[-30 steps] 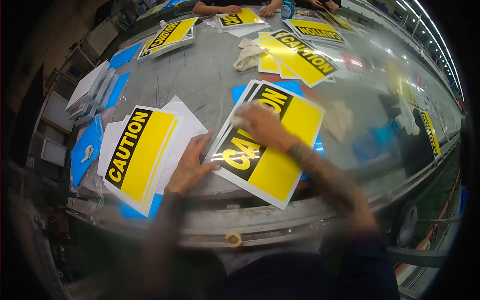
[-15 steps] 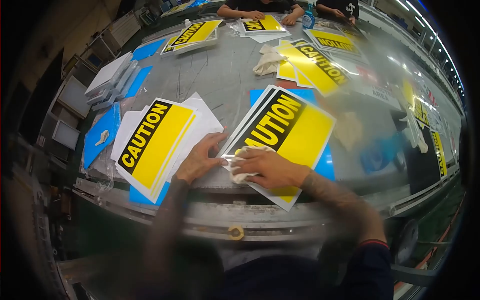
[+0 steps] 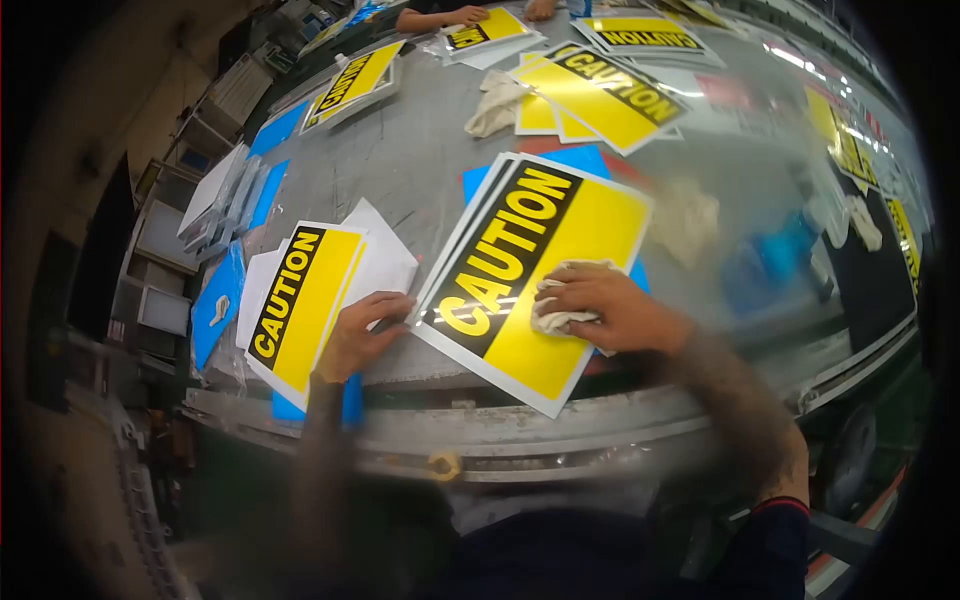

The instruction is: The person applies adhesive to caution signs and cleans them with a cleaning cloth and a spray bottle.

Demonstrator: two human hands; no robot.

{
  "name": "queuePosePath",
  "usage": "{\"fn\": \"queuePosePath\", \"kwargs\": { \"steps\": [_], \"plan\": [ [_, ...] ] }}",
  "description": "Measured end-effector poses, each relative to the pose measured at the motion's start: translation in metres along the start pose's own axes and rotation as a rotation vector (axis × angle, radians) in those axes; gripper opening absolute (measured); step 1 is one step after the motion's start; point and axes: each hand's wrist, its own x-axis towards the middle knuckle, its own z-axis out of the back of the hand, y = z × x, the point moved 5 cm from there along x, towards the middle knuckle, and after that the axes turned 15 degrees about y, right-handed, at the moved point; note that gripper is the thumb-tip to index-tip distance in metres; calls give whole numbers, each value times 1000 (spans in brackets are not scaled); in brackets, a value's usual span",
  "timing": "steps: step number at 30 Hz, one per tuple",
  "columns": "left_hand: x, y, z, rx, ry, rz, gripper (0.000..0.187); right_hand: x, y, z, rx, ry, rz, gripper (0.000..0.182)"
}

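A yellow and black CAUTION sign (image 3: 585,225) with white borders lies on a stack of similar sheets before me. My right hand (image 3: 625,305) is closed over a crumpled whitish cloth (image 3: 565,312), which rests on the sign's yellow area. By the lower left corner of that sign is my left hand (image 3: 362,332), its thumb and fingers apart and the tips at the sheet's edge. A second CAUTION sign (image 3: 325,290) lies left of this hand, over white sheets (image 3: 385,240).
Blue sheets (image 3: 215,300) and a stack of white panels (image 3: 215,195) sit at the left. Further off are more CAUTION signs (image 3: 610,95), a second cloth (image 3: 495,105) and a co-worker's hand (image 3: 467,16). A metal rail (image 3: 520,425) runs along the near edge.
My right hand has moved the cloth rightward across the sign, off the black band onto the yellow. My left hand has shifted slightly left from the corner. The view has tilted.
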Motion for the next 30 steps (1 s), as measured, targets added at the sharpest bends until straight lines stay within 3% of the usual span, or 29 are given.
{"fn": "queuePosePath", "kwargs": {
  "steps": [3, 7, 10, 12, 16, 19, 23, 27, 28, 30],
  "plan": [
    [6, -16, 4, 95, 110, 16, 43, -1, -6, -2, -21, 3, 31, 34],
    [23, -32, 6, 469, 260, -139, 33, 2, -4, -4, -56, -29, 73, 32],
    [33, -43, 11, 546, 314, -242, 31, 0, -2, -2, -84, -60, 91, 29],
    [40, -48, 11, 660, 382, -270, 33, -1, -9, -10, -99, -132, 112, 27],
    [44, -56, 5, 852, 436, -389, 39, -2, -10, -11, -87, -83, 43, 32],
    [42, -71, 9, 924, 371, -471, 48, 0, -15, -13, -39, -123, 78, 33],
    [47, -83, 12, 840, 415, -354, 53, 0, -13, -11, -46, -143, 70, 33],
    [35, -35, 3, 865, 506, -283, 48, -2, -11, -11, -65, -165, 51, 32],
    [44, -64, 3, 879, 568, -278, 48, -2, -10, -13, -51, -154, 46, 32],
    [43, -65, 3, 867, 561, -270, 50, -1, -9, -11, -38, -128, 33, 31]
  ]
}}
